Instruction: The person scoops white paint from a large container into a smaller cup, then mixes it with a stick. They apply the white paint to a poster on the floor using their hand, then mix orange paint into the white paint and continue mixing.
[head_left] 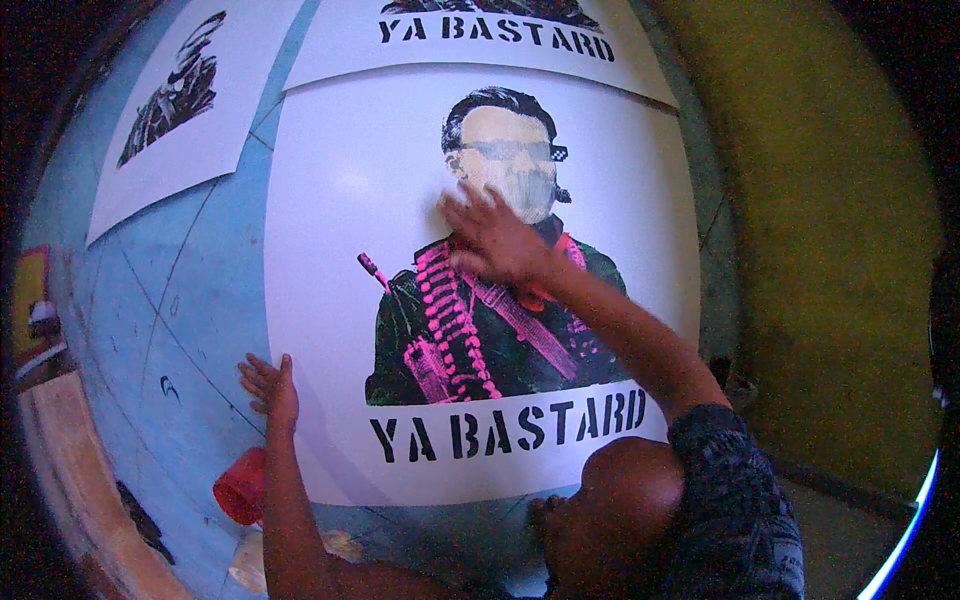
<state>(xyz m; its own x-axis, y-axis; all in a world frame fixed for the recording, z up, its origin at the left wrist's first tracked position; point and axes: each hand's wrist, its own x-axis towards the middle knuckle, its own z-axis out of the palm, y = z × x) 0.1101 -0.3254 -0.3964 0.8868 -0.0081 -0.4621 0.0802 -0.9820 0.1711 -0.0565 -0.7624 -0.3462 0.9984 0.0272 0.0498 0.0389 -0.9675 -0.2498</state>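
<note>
White paper print (400, 225): head view, black-and-pink portrait (520, 325) lying flat on the pale-blue surface (190, 280); probably light, easily creased, best held by its margins.
Right hand (495, 238): I spread it over the portrait.
Left hand (274, 392): mine, splayed at the print's left edge.

Right of the blue bench (205, 290), dim olive-yellow surface (840, 220); farther right, bright light strip (911, 530). Left of the bench, tan boarding (82, 475).

Left poster margin (325, 220) open; red container (240, 487) obstructs lower left
</note>
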